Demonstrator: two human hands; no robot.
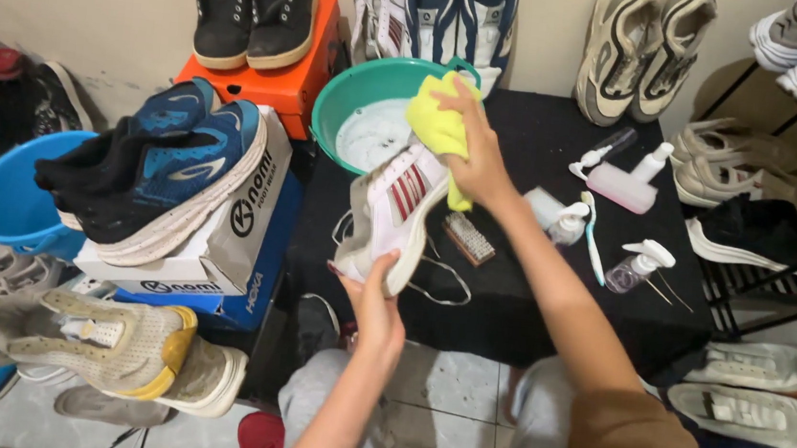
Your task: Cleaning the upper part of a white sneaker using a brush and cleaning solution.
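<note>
Setting: tiled floor against a pale wall, crowded with shoes; at centre a low table draped in black cloth (pixel 526 302).

Item in hand: white low-top sneaker with red side stripes (pixel 392 212), held tilted above the table's near-left edge, toe toward the person, loose laces hanging. The left hand (pixel 374 301) grips it from below at the toe end, fingers closed on the sole. The right hand (pixel 481 159) presses a folded yellow microfibre cloth (pixel 438 122) against the heel end, fingers closed around the cloth.

Just behind the sneaker: teal plastic basin (pixel 344 94) holding foamy water.

On the cloth, right of the sneaker: small wooden scrub brush (pixel 469 238), white pump bottle (pixel 569 223), light-blue toothbrush (pixel 592 239), clear spray bottle (pixel 637 264), pink flat bottle (pixel 618 186).

Left: blue-and-black running shoes (pixel 163 170) on stacked shoeboxes (pixel 232 258); black sneakers (pixel 249 4) on an orange box (pixel 286 84); blue bucket (pixel 7 195).
</note>
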